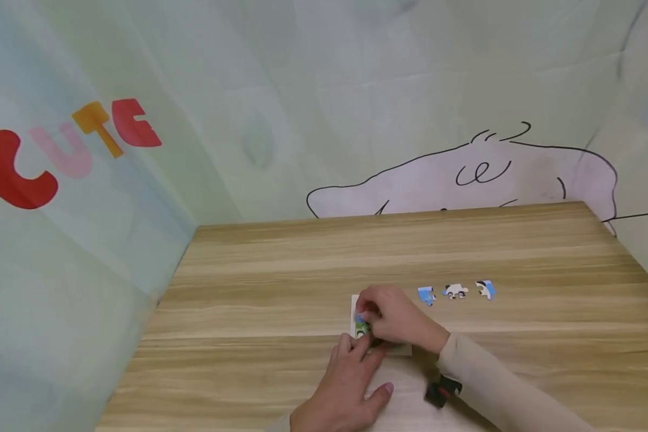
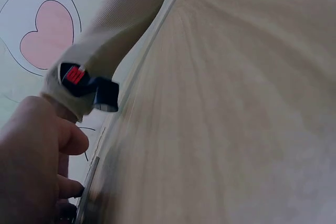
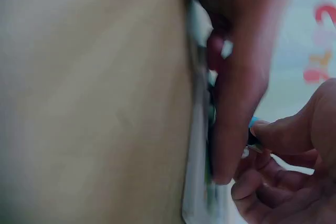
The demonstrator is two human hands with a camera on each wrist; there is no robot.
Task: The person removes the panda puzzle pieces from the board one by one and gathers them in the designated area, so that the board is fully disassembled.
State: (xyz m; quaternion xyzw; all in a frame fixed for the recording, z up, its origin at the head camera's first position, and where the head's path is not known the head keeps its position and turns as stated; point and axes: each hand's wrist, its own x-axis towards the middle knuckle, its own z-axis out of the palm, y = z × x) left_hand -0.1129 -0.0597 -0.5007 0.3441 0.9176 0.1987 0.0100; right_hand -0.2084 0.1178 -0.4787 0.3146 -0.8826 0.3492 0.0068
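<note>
Brace puzzle board (image 1: 403,350) w/ L hand (image 1: 348,382), fingers loosely spread at near edge; R hand (image 1: 393,315), fingers pinching a puzzle pc (image 3: 254,121), shd align it b4 pressing flat.

Blue-and-white puzzle pieces (image 1: 456,289) (black-patched)

The person's right arm wears a long cream-beige sleeve (image 1: 504,384) with a fine ribbed texture, its cuff (image 2: 64,95) meeting the bare right hand (image 1: 396,315). Over the sleeve near the wrist sits a small, dark, boxy device (image 2: 106,95) with a bright red marking (image 2: 75,75). A pale sleeve edge (image 1: 279,425) borders the bare left hand (image 1: 348,384).
</note>
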